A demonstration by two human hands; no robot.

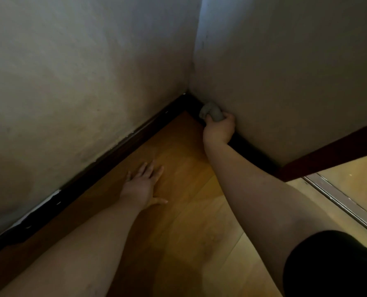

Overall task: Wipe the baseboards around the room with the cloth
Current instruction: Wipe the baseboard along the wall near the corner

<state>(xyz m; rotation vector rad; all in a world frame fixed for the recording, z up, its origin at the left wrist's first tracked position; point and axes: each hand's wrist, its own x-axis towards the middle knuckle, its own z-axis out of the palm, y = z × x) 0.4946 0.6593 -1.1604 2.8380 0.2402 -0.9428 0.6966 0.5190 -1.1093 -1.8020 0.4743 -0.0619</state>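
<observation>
Head view showed the cloth (212, 111) as a small grey bunched wad, pressed against the dark baseboard (114, 155) of the right-hand wall, just beside the room's corner. The right hand (219, 129) gripped it with fingers curled round the wad. The left hand (143, 185) lay flat on the wooden floor (184, 168), fingers straight and slightly spread, near the left wall's baseboard.

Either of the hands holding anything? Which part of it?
Right hand grips the bunched grey cloth by its rear end, pressing it to the dark baseboard near the corner. Left hand holds nothing, flat on the floor.
</observation>
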